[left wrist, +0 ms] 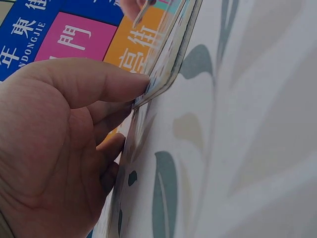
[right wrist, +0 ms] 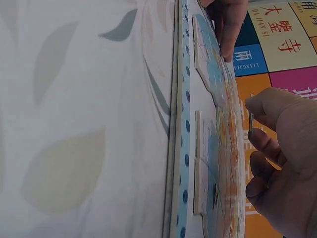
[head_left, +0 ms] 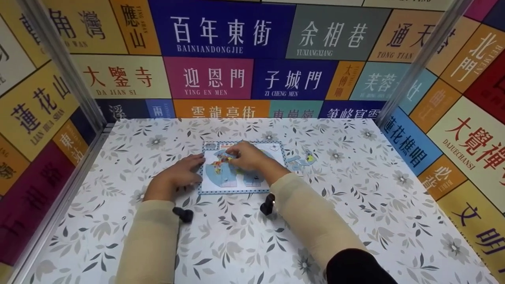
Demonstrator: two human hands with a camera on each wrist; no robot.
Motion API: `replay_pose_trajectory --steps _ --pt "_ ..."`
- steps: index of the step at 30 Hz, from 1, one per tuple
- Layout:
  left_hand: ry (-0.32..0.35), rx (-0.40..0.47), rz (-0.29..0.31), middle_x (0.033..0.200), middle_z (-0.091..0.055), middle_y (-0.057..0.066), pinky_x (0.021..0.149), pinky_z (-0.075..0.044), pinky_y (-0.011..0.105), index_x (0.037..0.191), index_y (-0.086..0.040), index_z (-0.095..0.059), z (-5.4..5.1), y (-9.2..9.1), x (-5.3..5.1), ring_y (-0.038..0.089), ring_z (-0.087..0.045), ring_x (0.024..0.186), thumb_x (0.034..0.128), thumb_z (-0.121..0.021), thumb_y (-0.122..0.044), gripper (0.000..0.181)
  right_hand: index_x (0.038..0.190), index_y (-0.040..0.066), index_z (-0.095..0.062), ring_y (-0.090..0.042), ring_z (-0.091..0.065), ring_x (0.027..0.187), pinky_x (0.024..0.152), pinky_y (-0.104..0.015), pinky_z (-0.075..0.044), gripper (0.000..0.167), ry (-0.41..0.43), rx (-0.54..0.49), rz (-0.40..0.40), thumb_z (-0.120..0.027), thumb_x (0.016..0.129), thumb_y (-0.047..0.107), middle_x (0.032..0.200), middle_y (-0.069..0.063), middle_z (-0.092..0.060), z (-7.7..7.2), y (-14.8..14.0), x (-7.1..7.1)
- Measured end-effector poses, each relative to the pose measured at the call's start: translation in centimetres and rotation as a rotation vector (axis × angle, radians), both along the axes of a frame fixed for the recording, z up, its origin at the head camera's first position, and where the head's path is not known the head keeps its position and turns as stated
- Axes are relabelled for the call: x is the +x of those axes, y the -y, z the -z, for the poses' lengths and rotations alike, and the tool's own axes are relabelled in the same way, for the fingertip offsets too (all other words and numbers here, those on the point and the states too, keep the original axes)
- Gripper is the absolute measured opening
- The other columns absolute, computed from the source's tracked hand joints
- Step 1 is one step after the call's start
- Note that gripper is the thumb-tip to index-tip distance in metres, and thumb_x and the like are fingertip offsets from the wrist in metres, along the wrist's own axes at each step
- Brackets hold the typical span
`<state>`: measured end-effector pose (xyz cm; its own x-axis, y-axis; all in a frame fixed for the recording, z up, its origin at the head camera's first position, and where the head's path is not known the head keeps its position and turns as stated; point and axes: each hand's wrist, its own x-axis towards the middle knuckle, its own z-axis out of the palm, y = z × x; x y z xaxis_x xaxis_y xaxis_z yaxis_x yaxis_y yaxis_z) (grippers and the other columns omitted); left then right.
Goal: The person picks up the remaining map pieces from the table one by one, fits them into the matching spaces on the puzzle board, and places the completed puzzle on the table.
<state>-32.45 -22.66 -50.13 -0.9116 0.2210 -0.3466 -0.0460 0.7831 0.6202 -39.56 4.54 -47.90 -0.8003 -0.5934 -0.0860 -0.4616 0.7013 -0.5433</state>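
Note:
A flat jigsaw puzzle board (head_left: 240, 192) with a blue dotted border lies on the table, showing part of a colourful world map. My left hand (head_left: 177, 173) rests at its left edge; in the left wrist view the thumb (left wrist: 119, 87) touches the board near a corner, the other fingers extending alongside. Above the map, my right hand (head_left: 250, 157) pinches a thin puzzle piece (right wrist: 251, 119) between thumb and index finger. The piece appears edge-on in the right wrist view, so its print is hidden. Fitted pieces (right wrist: 199, 183) stand slightly proud of the white backing.
Several loose puzzle pieces (head_left: 307, 158) lie just right of the board. The table (head_left: 229, 244) has a leaf-and-flower cover. Printed panels (head_left: 221, 29) with metal corner posts (head_left: 65, 63) enclose its back and sides.

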Motion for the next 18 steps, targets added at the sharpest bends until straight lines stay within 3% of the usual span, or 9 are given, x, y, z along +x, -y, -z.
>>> replay_pose_trajectory --steps 11,18 --pt "-0.038 -0.009 0.038 0.183 -0.014 -0.008 0.137 -0.008 0.063 0.17 -0.027 -0.032 -0.2 0.2 0.3 0.031 -0.003 0.171 0.0961 -0.063 -0.025 0.08 0.142 0.015 -0.071 -0.024 -0.06 0.112 0.104 -0.042 -0.053 0.041 -0.017 0.022 -0.058 -0.07 0.102 0.024 0.127 -0.009 -0.065 0.0 3.1 0.1" --pt "-0.039 -0.013 0.028 0.182 -0.016 -0.009 0.137 -0.009 0.063 0.17 -0.028 -0.034 -0.4 0.0 0.3 0.031 -0.005 0.171 0.0942 -0.065 -0.027 0.081 0.138 0.017 -0.074 -0.022 -0.061 0.11 0.101 -0.041 -0.054 0.036 -0.044 0.064 -0.085 -0.07 0.102 0.024 0.124 -0.007 -0.064 -0.1 4.1 0.4"
